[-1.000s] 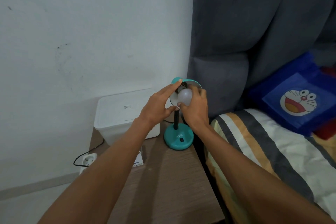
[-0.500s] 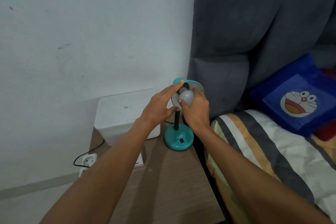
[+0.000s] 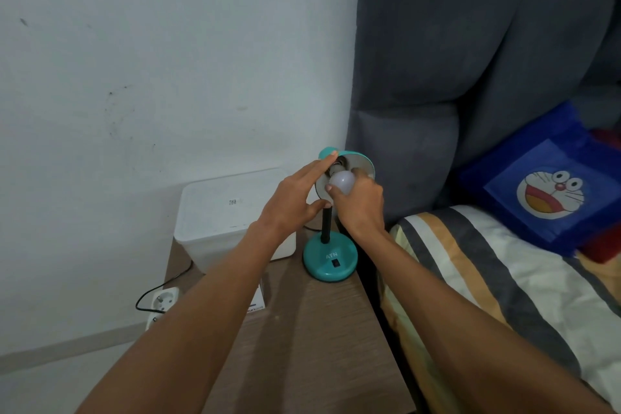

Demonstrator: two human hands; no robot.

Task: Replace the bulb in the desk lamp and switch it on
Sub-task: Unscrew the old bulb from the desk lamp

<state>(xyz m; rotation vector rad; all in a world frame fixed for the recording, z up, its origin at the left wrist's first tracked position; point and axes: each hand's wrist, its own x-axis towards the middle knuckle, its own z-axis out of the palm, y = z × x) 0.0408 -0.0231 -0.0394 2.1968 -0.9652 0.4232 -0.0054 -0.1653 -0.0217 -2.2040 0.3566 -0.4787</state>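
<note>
A teal desk lamp stands on the wooden bedside table, its round base [image 3: 329, 262] carrying a black switch and its shade [image 3: 361, 161] tilted toward me. A white bulb [image 3: 342, 180] sits at the socket inside the shade, unlit. My right hand [image 3: 361, 203] is wrapped around the bulb from below and the right. My left hand [image 3: 295, 200] steadies the shade's left edge, with fingers along its rim and the thumb under it.
A white plastic box [image 3: 228, 212] stands left of the lamp against the wall. A small white carton [image 3: 257, 302] lies partly under my left forearm. A white power strip [image 3: 163, 301] with a black cord lies on the floor. A bed with a striped sheet [image 3: 487, 279] borders the table's right side.
My right hand has turned slightly around the bulb, and the bulb sits a little deeper in the shade. My left hand stays on the shade's edge.
</note>
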